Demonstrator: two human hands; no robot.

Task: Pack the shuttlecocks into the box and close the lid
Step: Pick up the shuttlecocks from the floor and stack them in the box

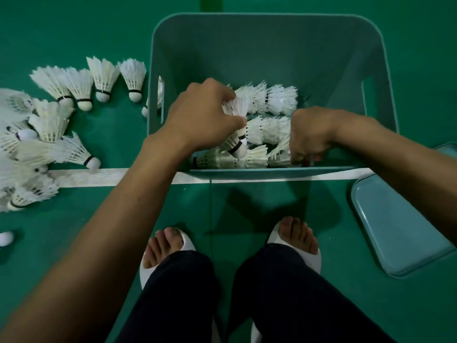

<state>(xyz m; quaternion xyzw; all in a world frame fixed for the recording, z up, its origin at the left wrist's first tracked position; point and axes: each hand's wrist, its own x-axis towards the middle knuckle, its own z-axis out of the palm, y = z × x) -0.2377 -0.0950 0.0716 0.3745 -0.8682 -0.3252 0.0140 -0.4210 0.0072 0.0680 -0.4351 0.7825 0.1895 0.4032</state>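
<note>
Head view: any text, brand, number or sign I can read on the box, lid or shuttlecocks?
None readable.
Box: plain teal walls, no label showing.
Lid: plain, no print visible.
Shuttlecocks on the floor: only a dark band by each cork; any print there is too small to read.
Shuttlecock in the left hand: same dark band, no legible text.

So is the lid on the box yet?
No, off. The lid lies flat on the floor right of the open box.
</note>
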